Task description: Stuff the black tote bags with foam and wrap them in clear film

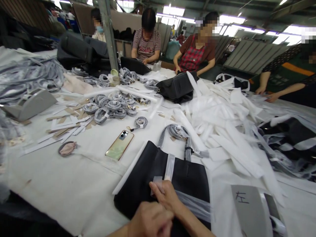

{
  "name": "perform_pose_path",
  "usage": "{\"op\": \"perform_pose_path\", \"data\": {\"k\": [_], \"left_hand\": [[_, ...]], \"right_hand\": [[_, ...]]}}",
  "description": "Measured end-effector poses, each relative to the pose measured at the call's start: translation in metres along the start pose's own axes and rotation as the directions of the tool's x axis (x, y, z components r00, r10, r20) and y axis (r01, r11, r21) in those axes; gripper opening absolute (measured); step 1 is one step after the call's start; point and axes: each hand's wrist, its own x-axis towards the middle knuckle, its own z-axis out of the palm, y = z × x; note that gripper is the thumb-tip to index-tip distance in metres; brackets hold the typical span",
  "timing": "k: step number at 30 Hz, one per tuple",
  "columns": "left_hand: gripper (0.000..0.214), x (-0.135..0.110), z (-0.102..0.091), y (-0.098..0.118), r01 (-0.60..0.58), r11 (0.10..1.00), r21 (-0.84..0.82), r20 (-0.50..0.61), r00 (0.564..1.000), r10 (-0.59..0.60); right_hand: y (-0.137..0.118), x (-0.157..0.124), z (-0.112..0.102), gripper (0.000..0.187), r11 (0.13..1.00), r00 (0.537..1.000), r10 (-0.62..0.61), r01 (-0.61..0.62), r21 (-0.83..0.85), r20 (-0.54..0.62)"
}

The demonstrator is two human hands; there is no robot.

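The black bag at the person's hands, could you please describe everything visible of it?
The black bag looks smooth and leather-like. It lies on the white-covered table, top edge away from the person. Its handle, wrapped in greyish film, loops beyond that edge. A translucent strip runs down from the top, and clear film spans the lower right. The right hand's grip holds a clear piece over the front; the blurred left hand hides part of the bottom, contact unclear.

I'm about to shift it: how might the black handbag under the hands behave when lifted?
The black handbag probably bends only a little, as it lies smooth with neat edges. Its handle may flop, being slender and curved. The translucent strip could be slippery, looking like smooth film.
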Motion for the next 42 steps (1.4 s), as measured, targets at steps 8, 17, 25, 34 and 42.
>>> {"op": "perform_pose_path", "data": {"k": [8,17,25,34,42], "left_hand": [[0.025,0.014,-0.055,-0.008,0.638,0.769,-0.030,-0.060,0.767,-0.639],[0.022,0.019,-0.043,-0.034,0.604,0.761,0.239,-0.081,0.793,-0.604],[0.020,0.020,-0.054,-0.019,0.567,0.726,0.390,-0.138,0.815,-0.562],[0.014,0.015,-0.061,-0.049,0.289,0.850,0.440,-0.335,0.931,-0.143],[0.019,0.012,-0.051,-0.040,0.348,0.828,0.440,-0.391,0.904,-0.172]], "right_hand": [[-0.016,-0.006,0.002,0.015,0.993,0.993,-0.103,0.099,-0.069,-0.053],[0.004,-0.010,0.008,0.011,0.935,0.915,-0.353,0.339,-0.104,-0.194],[0.018,-0.009,0.014,0.034,0.738,0.781,-0.623,0.568,-0.363,-0.045],[0.014,-0.011,0.014,0.034,0.696,0.786,-0.618,0.538,-0.476,-0.016],[0.014,-0.012,0.016,0.033,0.723,0.793,-0.608,0.528,-0.445,-0.046]]}}
